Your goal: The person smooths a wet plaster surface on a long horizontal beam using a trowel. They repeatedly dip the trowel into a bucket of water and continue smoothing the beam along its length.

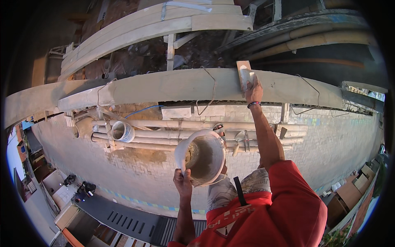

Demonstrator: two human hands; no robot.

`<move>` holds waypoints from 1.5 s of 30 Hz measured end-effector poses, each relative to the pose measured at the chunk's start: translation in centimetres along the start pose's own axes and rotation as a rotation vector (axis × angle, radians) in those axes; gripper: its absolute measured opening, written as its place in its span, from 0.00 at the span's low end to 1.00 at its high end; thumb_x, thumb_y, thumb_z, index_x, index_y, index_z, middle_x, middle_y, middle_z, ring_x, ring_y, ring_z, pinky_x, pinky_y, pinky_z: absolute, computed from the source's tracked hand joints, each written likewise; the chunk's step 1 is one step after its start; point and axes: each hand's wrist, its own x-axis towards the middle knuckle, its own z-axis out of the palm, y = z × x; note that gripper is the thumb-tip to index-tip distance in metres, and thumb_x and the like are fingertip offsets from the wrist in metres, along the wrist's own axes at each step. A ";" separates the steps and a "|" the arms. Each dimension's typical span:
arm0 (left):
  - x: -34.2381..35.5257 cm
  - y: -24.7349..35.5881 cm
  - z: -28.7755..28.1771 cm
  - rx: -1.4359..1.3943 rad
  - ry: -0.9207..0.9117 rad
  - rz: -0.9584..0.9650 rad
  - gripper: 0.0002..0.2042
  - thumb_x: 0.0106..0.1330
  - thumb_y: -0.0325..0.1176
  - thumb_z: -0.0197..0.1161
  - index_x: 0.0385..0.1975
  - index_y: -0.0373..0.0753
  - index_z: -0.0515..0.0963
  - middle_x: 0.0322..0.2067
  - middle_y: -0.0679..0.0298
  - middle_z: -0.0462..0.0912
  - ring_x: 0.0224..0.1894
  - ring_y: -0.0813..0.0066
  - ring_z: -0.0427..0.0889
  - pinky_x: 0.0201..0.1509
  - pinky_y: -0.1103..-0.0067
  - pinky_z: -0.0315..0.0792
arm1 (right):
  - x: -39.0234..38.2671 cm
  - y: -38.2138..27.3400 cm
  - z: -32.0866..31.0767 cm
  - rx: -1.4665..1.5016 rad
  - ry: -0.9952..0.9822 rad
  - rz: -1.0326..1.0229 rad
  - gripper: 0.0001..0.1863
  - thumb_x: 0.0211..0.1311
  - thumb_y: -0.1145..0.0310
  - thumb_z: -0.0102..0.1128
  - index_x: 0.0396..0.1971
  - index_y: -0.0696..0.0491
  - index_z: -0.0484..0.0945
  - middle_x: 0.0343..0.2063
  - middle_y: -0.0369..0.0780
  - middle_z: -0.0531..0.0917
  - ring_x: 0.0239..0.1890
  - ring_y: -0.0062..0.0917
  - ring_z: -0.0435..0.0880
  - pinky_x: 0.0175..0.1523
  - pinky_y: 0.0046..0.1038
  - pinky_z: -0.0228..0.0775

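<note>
My left hand [183, 180] grips the rim of a pale plastic bucket [213, 156], held below the beam, with wet grey material inside. My right hand [253, 89] holds a flat wooden float [242, 70] with a pale smeared face, against the long grey plastered beam [156, 88] in front of me. Bent metal clamps [209, 86] hang over the beam. Beyond the bucket, a sandaled foot [219, 128] shows by the bamboo poles [160, 133], near a trowel [240, 136] and other small tools.
A second bucket [127, 133] sits on the bamboo scaffold at the left. A paved lane [74, 152] runs below, with parked motorbikes [84, 189] at the lower left. Pale planks [156, 24] span above the beam. Stacked boards [352, 189] lie at the lower right.
</note>
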 end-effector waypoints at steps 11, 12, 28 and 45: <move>0.6 1.2 -0.5 0.076 -0.003 -0.023 0.14 0.62 0.32 0.61 0.21 0.36 0.64 0.18 0.72 0.61 0.22 0.84 0.57 0.25 0.82 0.56 | -1.9 -3.0 -5.4 0.945 -0.350 0.386 0.23 0.61 0.63 0.59 0.56 0.54 0.72 0.36 0.33 0.82 0.31 0.14 0.80 0.25 0.18 0.72; 0.6 2.1 -0.2 0.045 -0.008 -0.091 0.14 0.62 0.33 0.62 0.21 0.36 0.64 0.18 0.72 0.60 0.22 0.84 0.57 0.25 0.82 0.55 | -1.6 -1.3 -6.9 0.892 -0.306 0.382 0.24 0.61 0.64 0.59 0.57 0.54 0.71 0.36 0.35 0.83 0.31 0.16 0.81 0.26 0.18 0.73; 2.5 3.1 0.0 0.194 -0.115 0.107 0.13 0.62 0.31 0.61 0.21 0.36 0.64 0.18 0.73 0.58 0.22 0.85 0.54 0.25 0.83 0.52 | -8.0 -3.4 0.4 0.105 -0.157 -0.141 0.23 0.55 0.69 0.58 0.49 0.63 0.66 0.42 0.54 0.74 0.45 0.50 0.73 0.51 0.43 0.66; 2.5 4.4 1.6 0.230 -0.194 0.051 0.12 0.61 0.30 0.61 0.20 0.38 0.66 0.17 0.76 0.59 0.22 0.88 0.55 0.24 0.83 0.51 | -7.7 -5.2 2.0 0.119 -0.220 -0.056 0.27 0.55 0.68 0.57 0.55 0.57 0.65 0.45 0.51 0.75 0.48 0.49 0.73 0.53 0.42 0.67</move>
